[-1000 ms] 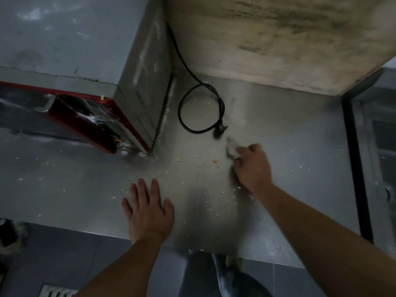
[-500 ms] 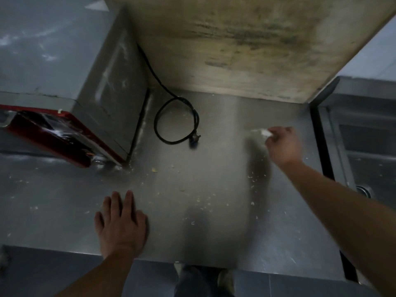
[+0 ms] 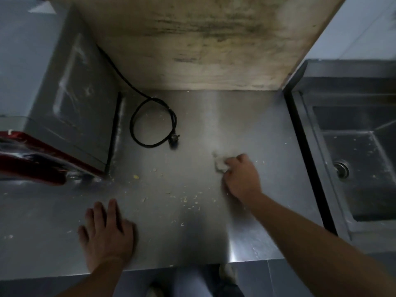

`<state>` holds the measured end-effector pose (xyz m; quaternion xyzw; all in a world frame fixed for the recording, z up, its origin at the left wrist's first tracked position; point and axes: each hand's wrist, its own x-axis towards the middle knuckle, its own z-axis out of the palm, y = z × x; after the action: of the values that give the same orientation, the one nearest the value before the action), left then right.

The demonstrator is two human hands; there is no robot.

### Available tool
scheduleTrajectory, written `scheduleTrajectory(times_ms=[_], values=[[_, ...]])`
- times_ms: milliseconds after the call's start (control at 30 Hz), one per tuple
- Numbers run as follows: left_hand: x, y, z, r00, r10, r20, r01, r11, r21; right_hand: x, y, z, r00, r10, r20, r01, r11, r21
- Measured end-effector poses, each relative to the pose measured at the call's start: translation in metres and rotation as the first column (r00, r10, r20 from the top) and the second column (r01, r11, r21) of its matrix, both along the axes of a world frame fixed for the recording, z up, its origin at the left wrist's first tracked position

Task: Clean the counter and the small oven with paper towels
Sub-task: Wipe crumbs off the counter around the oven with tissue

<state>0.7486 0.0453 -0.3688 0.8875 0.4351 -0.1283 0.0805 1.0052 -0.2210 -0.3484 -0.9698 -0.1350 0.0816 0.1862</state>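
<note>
Surface: steel counter (image 3: 267,129) in dim light, stained board behind, sink (image 3: 353,168) at right.
Grip: crumpled paper towel (image 3: 219,163) is pinched in curled fingers of right hand (image 3: 242,179) and pressed on counter mid-right.
Left hand: left hand (image 3: 107,234) is laid flat, fingers straight, near front edge; nothing held.
Nearby: crumbs (image 3: 188,202) are scattered between the hands; coiled cord (image 3: 154,123) and small oven (image 3: 64,103) at left.
Technique: towel is best kept flat, crumbs gathered in one direction, cord avoided.

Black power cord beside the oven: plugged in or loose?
Loose at this end: the black power cord lies looped on the steel counter, its plug resting bare. Its other end runs behind the grey oven, hidden.
</note>
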Motion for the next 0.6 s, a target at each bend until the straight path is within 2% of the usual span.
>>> scheduleTrajectory(times_ms=[133, 233, 333, 433, 533, 600], values=[[0.0, 0.002, 0.0, 1.0, -0.002, 0.012, 0.002, 1.0, -0.018, -0.055, 0.018, 0.002, 0.987, 0.15, -0.056, -0.146, 0.987, 0.068], [0.0, 0.002, -0.002, 0.999, -0.01, 0.03, 0.011, 1.0, -0.017, -0.035, 0.021, 0.014, 0.997, 0.024, -0.072, -0.012, 0.989, 0.15], [-0.001, 0.002, -0.004, 1.0, -0.01, 0.028, 0.01, 1.0, -0.008, 0.02, 0.005, 0.032, 0.994, -0.089, 0.062, 0.075, 0.977, 0.201], [-0.002, 0.003, -0.006, 0.999, -0.011, 0.031, 0.011, 1.0, 0.003, 0.09, -0.022, 0.041, 0.979, -0.102, 0.178, 0.093, 0.994, 0.055], [-0.003, 0.003, -0.006, 0.999, -0.008, 0.033, 0.008, 1.0, 0.004, 0.153, -0.059, 0.041, 0.972, -0.16, 0.169, 0.188, 0.968, -0.166], [-0.003, 0.003, -0.007, 1.0, -0.007, 0.026, 0.007, 1.0, 0.0, 0.177, -0.085, 0.034, 0.959, -0.264, 0.099, 0.28, 0.936, -0.214]])
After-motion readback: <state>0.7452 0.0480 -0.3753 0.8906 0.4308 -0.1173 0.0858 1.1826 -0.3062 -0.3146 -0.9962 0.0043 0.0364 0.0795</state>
